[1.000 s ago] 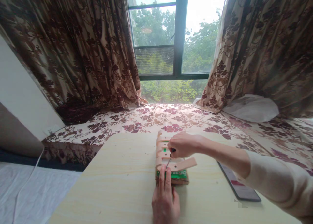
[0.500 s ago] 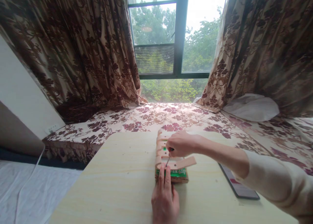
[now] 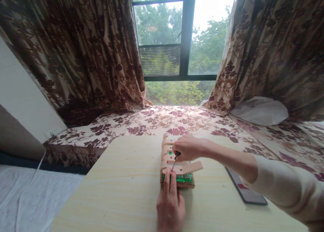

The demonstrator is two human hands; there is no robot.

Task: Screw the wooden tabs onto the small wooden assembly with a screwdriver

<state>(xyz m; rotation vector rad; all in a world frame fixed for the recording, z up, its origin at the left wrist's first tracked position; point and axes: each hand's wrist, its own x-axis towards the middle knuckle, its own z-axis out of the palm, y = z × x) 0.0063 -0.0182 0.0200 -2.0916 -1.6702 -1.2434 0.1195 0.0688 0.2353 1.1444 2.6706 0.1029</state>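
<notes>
My right hand (image 3: 186,148) is closed round the dark handle of a screwdriver (image 3: 174,162). Its thin metal shaft slants down to a pale wooden strip (image 3: 193,168). Near the shaft's tip, two outstretched fingers of my left hand (image 3: 170,205) rest on the near end of the wooden piece, with the thumb apart. Whether a screw sits under the tip is too small to tell. The wooden frame (image 3: 165,154), with several cross strips and dark holes, lies on a green-labelled packet (image 3: 186,178). My right hand hides part of the frame.
A flat dark-edged device (image 3: 248,188), like a tablet or phone, lies on the pale wood table (image 3: 121,184) under my right forearm. Beyond the table's far edge is a flower-patterned ledge (image 3: 162,119), with a white plastic bag (image 3: 260,111) at the right by the curtain.
My right hand has turned slightly on the screwdriver, so more of the dark handle shows. My left hand and the wooden frame stay in place.
</notes>
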